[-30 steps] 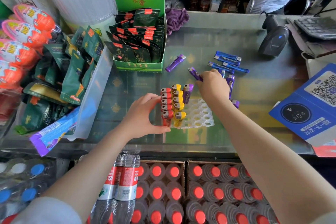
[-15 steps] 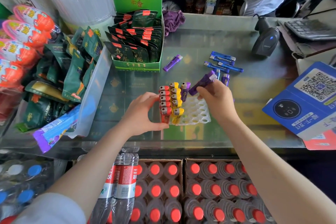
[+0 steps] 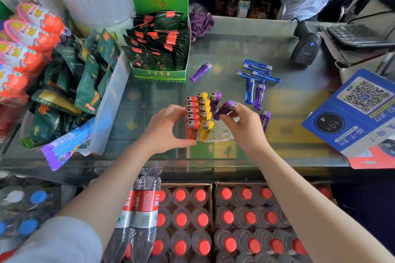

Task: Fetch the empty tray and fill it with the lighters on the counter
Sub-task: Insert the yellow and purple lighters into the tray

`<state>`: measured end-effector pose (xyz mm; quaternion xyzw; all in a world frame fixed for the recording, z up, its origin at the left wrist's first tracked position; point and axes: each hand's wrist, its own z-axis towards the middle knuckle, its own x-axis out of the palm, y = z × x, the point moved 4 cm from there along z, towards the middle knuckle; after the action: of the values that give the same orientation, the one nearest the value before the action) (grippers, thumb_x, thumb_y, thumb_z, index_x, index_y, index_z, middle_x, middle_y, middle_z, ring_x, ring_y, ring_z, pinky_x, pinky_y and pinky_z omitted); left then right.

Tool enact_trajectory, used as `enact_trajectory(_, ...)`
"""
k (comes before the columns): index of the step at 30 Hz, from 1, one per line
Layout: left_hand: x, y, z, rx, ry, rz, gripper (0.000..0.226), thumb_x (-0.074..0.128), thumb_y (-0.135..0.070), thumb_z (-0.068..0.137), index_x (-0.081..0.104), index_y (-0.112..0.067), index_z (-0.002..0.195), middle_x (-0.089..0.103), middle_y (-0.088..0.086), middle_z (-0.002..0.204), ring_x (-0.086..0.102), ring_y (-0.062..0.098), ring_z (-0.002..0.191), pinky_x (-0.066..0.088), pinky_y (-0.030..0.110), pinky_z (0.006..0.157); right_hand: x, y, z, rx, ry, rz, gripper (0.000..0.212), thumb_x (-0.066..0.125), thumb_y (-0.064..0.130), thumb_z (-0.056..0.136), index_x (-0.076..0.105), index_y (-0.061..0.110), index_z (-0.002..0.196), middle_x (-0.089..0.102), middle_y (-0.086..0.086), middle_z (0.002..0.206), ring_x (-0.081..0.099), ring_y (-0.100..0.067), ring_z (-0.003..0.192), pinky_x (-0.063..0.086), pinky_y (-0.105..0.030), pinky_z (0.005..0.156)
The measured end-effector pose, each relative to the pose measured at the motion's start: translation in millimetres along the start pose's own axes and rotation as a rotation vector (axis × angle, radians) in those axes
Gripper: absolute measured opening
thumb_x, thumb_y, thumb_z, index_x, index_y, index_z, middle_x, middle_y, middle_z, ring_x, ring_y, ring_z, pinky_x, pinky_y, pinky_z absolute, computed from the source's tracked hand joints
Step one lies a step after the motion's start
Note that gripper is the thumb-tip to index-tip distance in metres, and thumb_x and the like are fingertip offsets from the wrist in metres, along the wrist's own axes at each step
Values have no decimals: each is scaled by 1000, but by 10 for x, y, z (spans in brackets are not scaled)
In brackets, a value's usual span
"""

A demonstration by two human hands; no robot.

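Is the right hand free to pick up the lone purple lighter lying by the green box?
Probably not yet: the right hand already pinches a purple lighter; the lone purple lighter lies unobstructed.

I saw glossy translucent plastic lighters [image 3: 259, 96] with shiny metal tops, a clear plastic tray [image 3: 222, 132], a reflective glass counter [image 3: 299, 113], shiny foil packets [image 3: 156, 49] far left, and a soft purple cloth [image 3: 201, 23].

Red lighters [image 3: 191, 113], yellow lighters [image 3: 204, 111], a purple lighter [image 3: 224, 109], white tray [image 3: 222, 132], blue lighters [image 3: 257, 71].
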<state>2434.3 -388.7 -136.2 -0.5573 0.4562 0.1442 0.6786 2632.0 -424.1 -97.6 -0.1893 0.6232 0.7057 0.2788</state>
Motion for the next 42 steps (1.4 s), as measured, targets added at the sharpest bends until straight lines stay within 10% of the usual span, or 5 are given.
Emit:
enact_trajectory(4,-4,-6,-1,7,-8,2,74,69,-62,58,44,-35,122,44,-9,127,38,10,112,29,32,91,-9,-47,-25,112,-39,150,7,62,11,80,59,10,86,70,3,82,62,-15,69,48,-28,58)
enact_trajectory(15,-7,-9,2,17,-13,-8,75,69,-62,57,43,-34,122,45,-8,126,37,6,108,30,32,90,127,2,-30,164,5,198,13,65,7,80,54,13,86,64,8,65,64,0,57,44,-6,54)
enact_trajectory(20,-2,-2,1,17,-12,-11,75,69,-62,57,43,-34,122,45,-9,125,35,4,106,30,33,91,188,69,44,87,23,-135,15,62,16,84,54,5,90,65,-12,88,59,-25,76,47,-33,67)
enact_trajectory(42,-8,-180,21,-51,-66,39,85,73,-63,49,44,-28,120,49,-1,119,42,21,110,29,38,89,158,-36,104,76,-4,-225,30,70,36,75,60,8,77,61,-2,77,51,-21,69,35,-27,56)
